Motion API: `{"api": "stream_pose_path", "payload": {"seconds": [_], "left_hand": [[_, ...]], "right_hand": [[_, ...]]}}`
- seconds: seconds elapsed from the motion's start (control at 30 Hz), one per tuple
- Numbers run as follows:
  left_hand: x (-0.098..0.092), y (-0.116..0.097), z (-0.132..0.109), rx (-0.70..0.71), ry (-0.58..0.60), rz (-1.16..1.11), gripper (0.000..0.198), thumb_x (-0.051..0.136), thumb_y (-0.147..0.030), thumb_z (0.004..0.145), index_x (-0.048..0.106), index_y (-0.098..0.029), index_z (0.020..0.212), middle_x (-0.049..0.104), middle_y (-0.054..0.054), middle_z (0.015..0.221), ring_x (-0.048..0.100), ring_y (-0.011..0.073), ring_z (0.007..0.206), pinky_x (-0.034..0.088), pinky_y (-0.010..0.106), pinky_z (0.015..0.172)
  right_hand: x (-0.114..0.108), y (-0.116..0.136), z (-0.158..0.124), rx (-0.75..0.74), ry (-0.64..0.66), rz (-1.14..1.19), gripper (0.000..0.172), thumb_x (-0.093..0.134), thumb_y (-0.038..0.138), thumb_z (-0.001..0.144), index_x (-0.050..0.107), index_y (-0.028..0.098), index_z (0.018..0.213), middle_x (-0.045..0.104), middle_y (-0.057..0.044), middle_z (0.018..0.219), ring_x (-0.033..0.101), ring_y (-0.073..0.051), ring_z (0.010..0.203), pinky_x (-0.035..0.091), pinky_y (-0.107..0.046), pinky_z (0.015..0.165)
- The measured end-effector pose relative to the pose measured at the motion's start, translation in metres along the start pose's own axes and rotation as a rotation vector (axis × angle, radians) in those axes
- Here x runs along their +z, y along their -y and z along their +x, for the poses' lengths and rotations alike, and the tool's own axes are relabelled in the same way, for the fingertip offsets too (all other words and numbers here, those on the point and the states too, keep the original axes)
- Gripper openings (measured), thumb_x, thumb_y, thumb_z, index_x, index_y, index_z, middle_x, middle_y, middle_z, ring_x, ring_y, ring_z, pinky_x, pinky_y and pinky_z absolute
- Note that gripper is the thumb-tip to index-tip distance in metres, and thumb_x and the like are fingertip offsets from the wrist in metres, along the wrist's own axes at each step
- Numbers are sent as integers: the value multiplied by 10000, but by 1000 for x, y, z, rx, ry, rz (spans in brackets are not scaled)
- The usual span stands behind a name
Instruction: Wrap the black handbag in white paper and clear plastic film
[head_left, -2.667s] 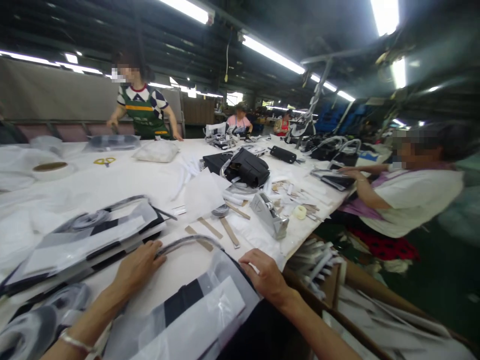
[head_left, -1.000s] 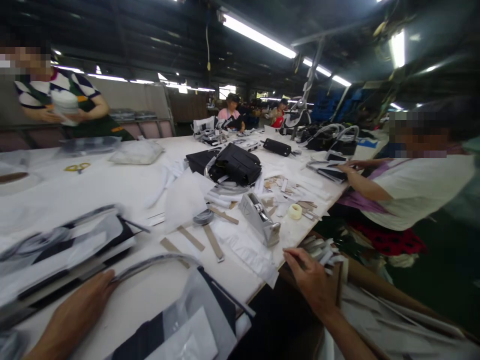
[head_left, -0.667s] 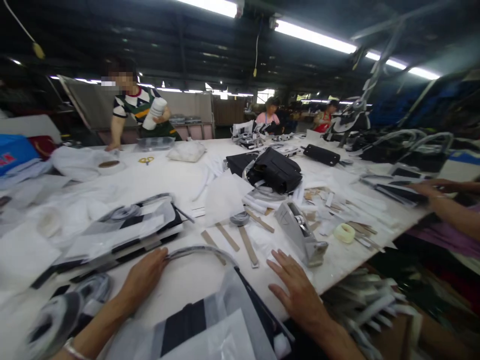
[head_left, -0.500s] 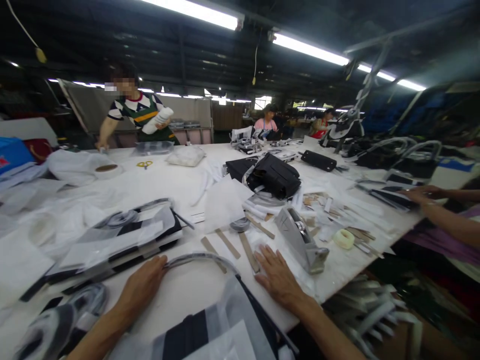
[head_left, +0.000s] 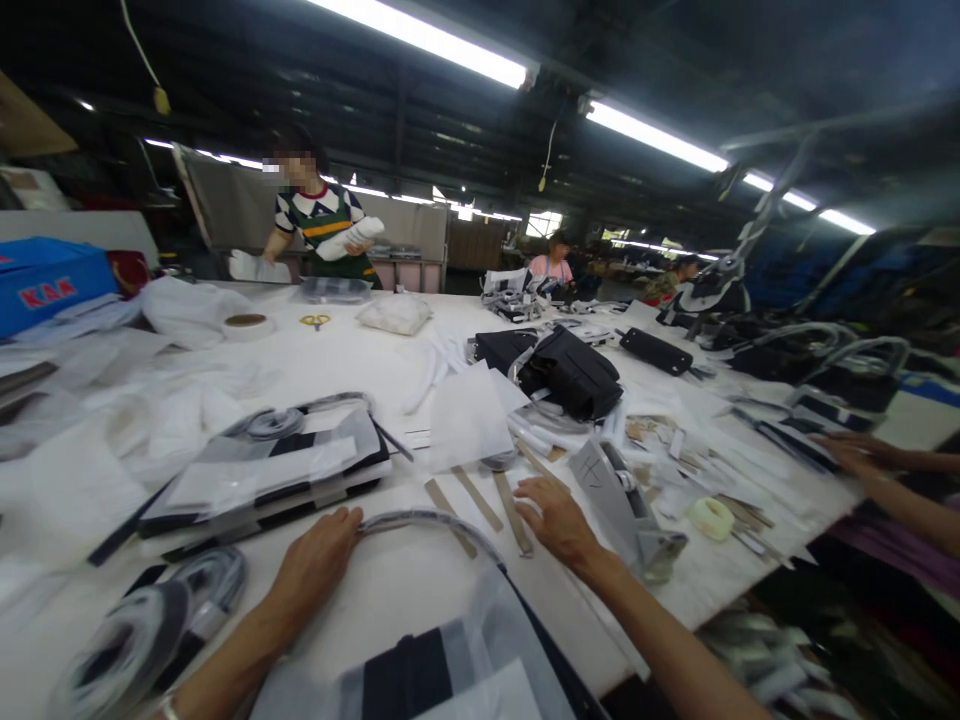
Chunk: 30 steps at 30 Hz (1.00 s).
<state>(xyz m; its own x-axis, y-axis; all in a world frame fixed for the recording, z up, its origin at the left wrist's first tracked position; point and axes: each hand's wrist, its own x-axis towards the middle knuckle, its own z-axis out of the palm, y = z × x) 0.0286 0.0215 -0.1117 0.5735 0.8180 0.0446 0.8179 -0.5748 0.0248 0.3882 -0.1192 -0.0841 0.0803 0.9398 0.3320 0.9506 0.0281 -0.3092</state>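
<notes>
My left hand (head_left: 321, 558) is closed at the left end of a curved, plastic-wrapped bag handle (head_left: 442, 520). That handle arches over a black bag (head_left: 405, 672) partly covered in clear film and white sheets, cut off by the bottom of the view. My right hand (head_left: 556, 522) holds nothing; its fingers are apart and slightly bent, just right of a narrow brown strip (head_left: 513, 515). Right beside it stands a grey tape dispenser (head_left: 611, 495). Coiled wrapped straps (head_left: 139, 635) lie left of my left forearm.
Another wrapped bag (head_left: 277, 475) lies beyond my left hand. Black bags (head_left: 570, 372), white sheets (head_left: 472, 415) and a tape roll (head_left: 712, 518) cover the middle and right. Yellow scissors (head_left: 316, 321) lie farther back. A co-worker's hands (head_left: 855, 455) are at the right edge; another person (head_left: 330, 225) stands across the table.
My right hand has lifted its flat fingers into a bent pose near the strips. My left hand stays at the handle. The whole view has shifted, so things appear farther right.
</notes>
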Motion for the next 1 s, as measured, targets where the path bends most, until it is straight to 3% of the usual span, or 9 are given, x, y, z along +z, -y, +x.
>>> {"api": "stream_pose_path", "payload": {"seconds": [0.1,0.27,0.5,0.67,0.77,0.83,1.0], "left_hand": [[2,-1,0,-7,9,-20,315,328,-188,976,588,-197,1152,643,107,1157,605,246,1073,489,374,924],[0,-3,2,-38,37,-44,315,335,-174,962,590,-222,1141,636,96,1162,599,239,1063,490,364,908],[-2,-4,1,-60,48,-83,355,344,-133,948,588,-220,1190,628,109,1210,596,262,1099,500,381,903],[-1,-5,0,-53,27,-71,366,345,-106,939,581,-212,1199,641,101,1171,606,265,1088,508,381,895],[-5,-6,-2,-35,18,-76,348,343,-109,946,578,-209,1181,646,96,1152,612,259,1071,504,376,898],[-9,-7,-3,-29,9,-80,320,351,-120,951,581,-207,1156,650,90,1141,613,257,1069,500,369,900],[-17,-9,-5,-37,15,-121,285,392,-118,942,570,-207,1146,653,86,1146,612,247,1076,489,358,915]], "right_hand": [[2,11,38,-67,82,-59,226,587,198,866,697,204,1064,695,-74,1170,595,-227,1140,428,-383,1042],[18,16,87,3,178,-219,410,596,150,805,630,216,1208,619,-96,1308,534,-256,1227,404,-387,1037],[20,4,104,101,224,-294,569,566,82,766,517,172,1325,681,-141,1206,597,-287,1170,398,-423,1001],[-3,2,95,141,217,-273,542,573,140,771,514,157,1309,671,-146,1229,591,-284,1195,356,-416,1041],[-26,5,92,191,210,-232,473,552,185,764,561,148,1236,724,-116,1024,678,-260,969,457,-348,835],[-43,8,90,211,209,-172,446,551,217,761,587,155,1201,719,-65,874,679,-217,810,459,-303,712],[-82,40,77,235,146,214,446,625,384,745,641,163,1132,631,15,703,610,-171,661,448,-280,615]]}}
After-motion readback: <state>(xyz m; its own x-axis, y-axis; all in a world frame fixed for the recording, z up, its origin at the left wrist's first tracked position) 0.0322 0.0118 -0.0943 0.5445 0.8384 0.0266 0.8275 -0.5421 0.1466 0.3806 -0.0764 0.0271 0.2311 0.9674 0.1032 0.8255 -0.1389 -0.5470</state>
